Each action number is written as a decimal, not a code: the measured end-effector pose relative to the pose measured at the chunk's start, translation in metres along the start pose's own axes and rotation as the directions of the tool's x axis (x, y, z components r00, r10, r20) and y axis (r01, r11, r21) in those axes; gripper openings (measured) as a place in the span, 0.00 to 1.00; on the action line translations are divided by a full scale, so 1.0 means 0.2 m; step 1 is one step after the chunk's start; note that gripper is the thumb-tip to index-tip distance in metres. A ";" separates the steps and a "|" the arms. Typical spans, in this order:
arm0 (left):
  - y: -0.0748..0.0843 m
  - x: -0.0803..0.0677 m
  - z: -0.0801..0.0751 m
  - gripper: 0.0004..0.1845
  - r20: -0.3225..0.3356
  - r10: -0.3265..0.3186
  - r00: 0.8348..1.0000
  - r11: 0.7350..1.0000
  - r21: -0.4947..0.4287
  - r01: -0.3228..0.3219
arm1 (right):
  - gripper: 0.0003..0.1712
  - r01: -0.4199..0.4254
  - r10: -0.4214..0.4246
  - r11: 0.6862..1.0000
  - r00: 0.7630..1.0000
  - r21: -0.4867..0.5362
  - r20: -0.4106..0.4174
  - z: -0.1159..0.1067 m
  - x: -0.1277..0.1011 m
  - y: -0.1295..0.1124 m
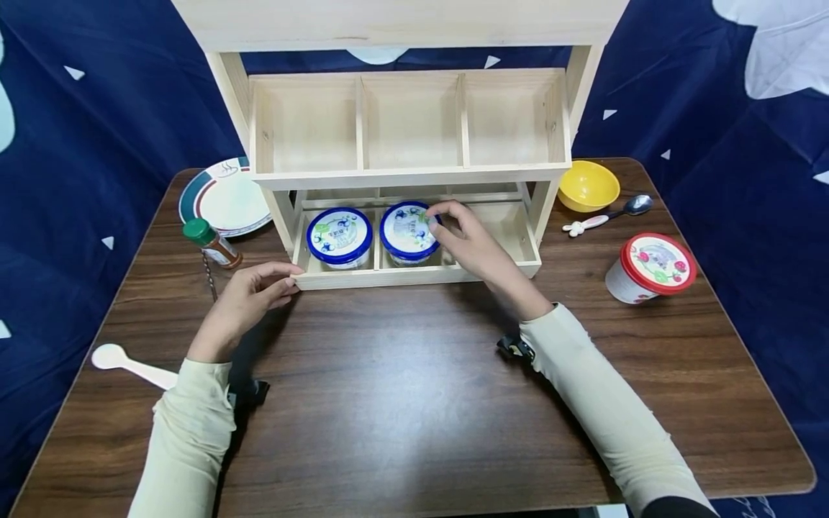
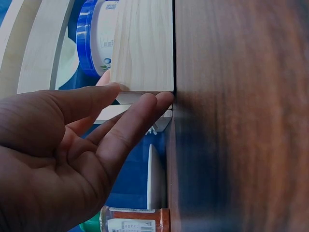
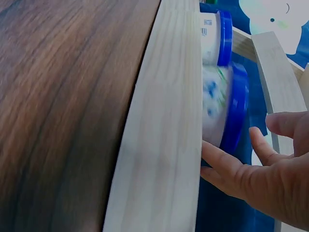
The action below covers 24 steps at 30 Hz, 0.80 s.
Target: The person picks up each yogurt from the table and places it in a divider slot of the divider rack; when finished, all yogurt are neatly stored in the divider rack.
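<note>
Two white tubs with blue lids sit in the lower wooden drawer (image 1: 414, 279): one tub (image 1: 340, 237) in the left compartment, the other tub (image 1: 409, 232) in the middle one. My right hand (image 1: 476, 248) is at the right edge of the middle tub's lid. In the right wrist view its thumb and fingers are spread, not wrapped round the tub (image 3: 217, 106), which leans slightly. My left hand (image 1: 249, 298) touches the drawer's left front corner with its fingertips. The left wrist view shows the thumb against the drawer end (image 2: 145, 53) and other fingers extended below.
An upper drawer (image 1: 414, 176) with three compartments stands above. Left are a plate (image 1: 227, 198), a green-capped spice jar (image 1: 216, 244) and a white spoon (image 1: 132, 365). Right are a yellow bowl (image 1: 588, 185), a rabbit-handled spoon (image 1: 609, 216) and a red-lidded tub (image 1: 650, 270).
</note>
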<state>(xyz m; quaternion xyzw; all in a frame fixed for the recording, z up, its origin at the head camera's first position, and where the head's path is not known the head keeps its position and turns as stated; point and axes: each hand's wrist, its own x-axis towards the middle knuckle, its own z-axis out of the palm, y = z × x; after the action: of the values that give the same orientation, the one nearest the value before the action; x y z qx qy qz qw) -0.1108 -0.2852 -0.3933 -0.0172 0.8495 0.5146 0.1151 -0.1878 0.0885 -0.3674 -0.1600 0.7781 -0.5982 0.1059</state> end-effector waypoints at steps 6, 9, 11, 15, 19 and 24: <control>0.00 0.00 -0.01 0.18 -0.002 0.010 1.000 1.000 0.015 -0.010 | 0.20 0.033 -0.033 0.999 0.999 -0.008 -0.025 -0.03 -0.02 -0.01; -0.01 0.00 0.00 0.17 -0.003 0.017 1.000 1.000 0.013 -0.017 | 0.20 0.021 -0.021 1.000 0.999 0.018 -0.035 -0.04 -0.03 -0.01; 0.00 0.00 0.00 0.17 -0.003 0.021 1.000 1.000 0.007 -0.021 | 0.20 0.015 -0.014 0.999 0.999 0.031 -0.043 -0.04 -0.04 0.00; 0.00 0.00 0.00 0.18 -0.001 0.015 1.000 1.000 0.003 -0.015 | 0.20 0.011 -0.009 0.998 0.999 0.056 -0.049 -0.05 -0.06 0.00; 0.00 0.01 0.00 0.18 0.001 0.007 1.000 1.000 0.006 -0.007 | 0.20 0.024 -0.021 0.998 0.998 0.062 -0.052 -0.06 -0.06 0.01; 0.00 0.01 0.00 0.18 0.000 0.009 1.000 1.000 0.010 -0.009 | 0.21 0.054 -0.052 0.998 0.996 0.025 -0.075 -0.09 -0.08 0.00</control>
<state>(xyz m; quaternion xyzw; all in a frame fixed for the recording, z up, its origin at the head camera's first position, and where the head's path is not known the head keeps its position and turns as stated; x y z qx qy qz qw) -0.1118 -0.2853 -0.3940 -0.0127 0.8522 0.5108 0.1131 -0.1799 0.1114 -0.3635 -0.1570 0.7687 -0.6169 0.0631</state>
